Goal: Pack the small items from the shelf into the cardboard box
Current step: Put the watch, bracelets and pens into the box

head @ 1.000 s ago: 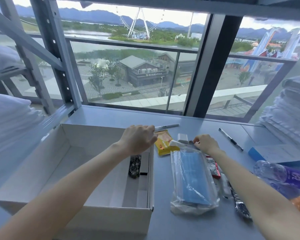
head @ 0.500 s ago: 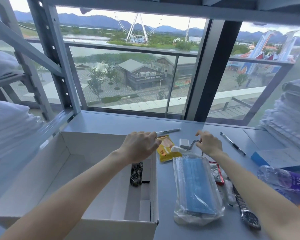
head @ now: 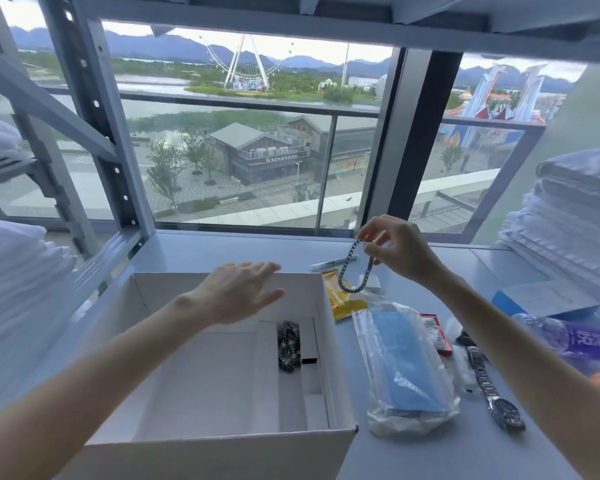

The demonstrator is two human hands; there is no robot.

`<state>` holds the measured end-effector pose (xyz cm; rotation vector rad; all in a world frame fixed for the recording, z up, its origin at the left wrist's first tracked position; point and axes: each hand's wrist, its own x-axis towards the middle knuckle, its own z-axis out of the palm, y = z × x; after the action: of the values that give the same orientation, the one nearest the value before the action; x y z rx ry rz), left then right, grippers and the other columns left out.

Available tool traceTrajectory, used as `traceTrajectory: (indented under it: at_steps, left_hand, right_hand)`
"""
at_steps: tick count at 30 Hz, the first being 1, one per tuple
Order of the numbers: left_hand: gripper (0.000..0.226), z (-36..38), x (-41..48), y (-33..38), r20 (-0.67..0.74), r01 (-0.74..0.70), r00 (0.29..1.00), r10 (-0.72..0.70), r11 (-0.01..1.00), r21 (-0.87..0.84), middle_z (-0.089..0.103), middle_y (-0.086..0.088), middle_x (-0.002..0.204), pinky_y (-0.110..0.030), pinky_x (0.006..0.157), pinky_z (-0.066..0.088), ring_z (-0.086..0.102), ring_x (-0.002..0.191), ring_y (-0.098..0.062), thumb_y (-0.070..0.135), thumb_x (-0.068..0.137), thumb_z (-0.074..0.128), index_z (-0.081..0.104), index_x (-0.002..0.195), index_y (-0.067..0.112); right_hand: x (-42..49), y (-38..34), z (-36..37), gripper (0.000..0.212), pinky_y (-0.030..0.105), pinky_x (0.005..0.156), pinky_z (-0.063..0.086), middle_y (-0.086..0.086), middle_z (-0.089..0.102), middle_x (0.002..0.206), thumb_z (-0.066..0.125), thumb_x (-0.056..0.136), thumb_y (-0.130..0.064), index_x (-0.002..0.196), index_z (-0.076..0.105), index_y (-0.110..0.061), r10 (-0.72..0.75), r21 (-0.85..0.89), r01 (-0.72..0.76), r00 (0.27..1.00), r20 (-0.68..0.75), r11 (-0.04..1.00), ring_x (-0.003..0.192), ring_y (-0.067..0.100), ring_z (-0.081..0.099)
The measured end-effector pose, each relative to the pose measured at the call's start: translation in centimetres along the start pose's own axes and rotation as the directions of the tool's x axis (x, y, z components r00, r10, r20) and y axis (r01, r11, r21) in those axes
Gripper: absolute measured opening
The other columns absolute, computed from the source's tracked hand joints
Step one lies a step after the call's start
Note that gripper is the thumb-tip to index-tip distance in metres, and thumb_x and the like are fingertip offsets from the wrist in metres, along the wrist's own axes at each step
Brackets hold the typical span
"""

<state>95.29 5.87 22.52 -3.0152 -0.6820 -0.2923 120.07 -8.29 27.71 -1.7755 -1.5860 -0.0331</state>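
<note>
CHANGE: right hand (head: 400, 249) has lifted the bracelet (head: 355, 270) off the shelf (head: 430, 445), pinching it so it dangles below the fingers; left hand (head: 238, 292), spread and empty, moved over the cardboard box (head: 222, 448) | MEANING: bracelet probably goes in next, left of the grip; mask bag (head: 400, 372) and watch (head: 496, 393) wait below it | ROOM: grey shelf; window beyond

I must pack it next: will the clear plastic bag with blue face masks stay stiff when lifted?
Probably not: the clear plastic bag of blue face masks looks soft and wrinkled, so it may sag. It seems light and likely slippery.
</note>
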Motion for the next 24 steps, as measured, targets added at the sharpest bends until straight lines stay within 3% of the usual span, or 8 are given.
traceTrajectory:
  at_steps: [3,9,13,16,19,24]
  left_hand:
    - [0.057,-0.1,-1.8,-2.8,0.014,0.075,0.997,-0.075,0.997,0.036,0.054,0.0,0.132,-0.038,0.09,0.041,0.055,0.114,-0.021,0.058,0.092,0.027,0.036,0.135,0.021]
    - [0.047,0.3,-2.6,-3.9,-0.031,0.101,0.995,-0.099,0.994,0.047,0.059,-0.002,0.124,-0.036,0.084,0.042,0.057,0.11,-0.024,0.053,0.094,0.034,0.044,0.124,0.018]
    - [0.044,0.3,-2.3,-3.9,-0.021,0.099,0.995,-0.098,0.994,0.045,0.058,-0.002,0.124,-0.036,0.082,0.04,0.056,0.111,-0.025,0.052,0.093,0.037,0.045,0.12,0.018]
    - [0.045,0.4,-2.3,-4.0,-0.003,0.094,0.996,-0.094,0.995,0.037,0.056,-0.002,0.126,-0.037,0.083,0.04,0.054,0.113,-0.025,0.052,0.093,0.037,0.043,0.122,0.018]
    - [0.044,0.4,-2.1,-4.0,0.003,0.076,0.997,-0.076,0.996,0.05,0.057,-0.002,0.125,-0.037,0.082,0.04,0.055,0.111,-0.025,0.052,0.093,0.037,0.044,0.119,0.017]
    - [0.044,0.4,-1.8,-4.4,0.019,0.074,0.997,-0.075,0.996,0.045,0.057,-0.003,0.124,-0.036,0.076,0.036,0.055,0.111,-0.026,0.052,0.093,0.038,0.044,0.119,0.017]
  right_hand:
    - [-0.2,-3.6,1.3,0.011,0.02,0.056,0.057,0.0,0.063,0.077,0.066,0.081,0.0,0.09,0.066,-0.007,-0.03,0.088,0.021,0.994,0.103,0.996,0.065,0.012,0.065]
    - [-0.5,-8.1,4.6,0.016,0.011,0.061,0.053,-0.002,0.068,0.078,0.07,0.076,-0.002,0.087,0.07,-0.014,-0.149,0.044,0.144,0.975,0.166,0.989,0.065,0.006,0.064]
    - [-1.2,-8.7,7.2,0.014,0.014,0.062,0.049,0.0,0.066,0.082,0.068,0.077,-0.003,0.087,0.071,-0.013,-0.104,-0.107,0.15,0.932,0.348,0.983,0.067,0.01,0.064]
    - [-1.8,-8.6,9.2,0.018,0.027,0.071,0.052,0.0,0.067,0.093,0.062,0.079,-0.006,0.09,0.071,-0.018,-0.01,-0.326,0.177,0.892,0.453,0.929,0.078,0.017,0.064]
    - [-2.0,-8.5,10.3,0.023,0.04,0.082,0.052,0.0,0.064,0.105,0.057,0.084,-0.009,0.099,0.069,-0.021,0.096,-0.524,0.198,0.871,0.482,0.828,0.094,0.023,0.063]
    - [-1.7,-8.8,10.7,0.022,0.039,0.087,0.05,0.001,0.063,0.11,0.056,0.089,-0.013,0.105,0.068,-0.021,0.149,-0.601,0.234,0.842,0.518,0.765,0.1,0.025,0.061]
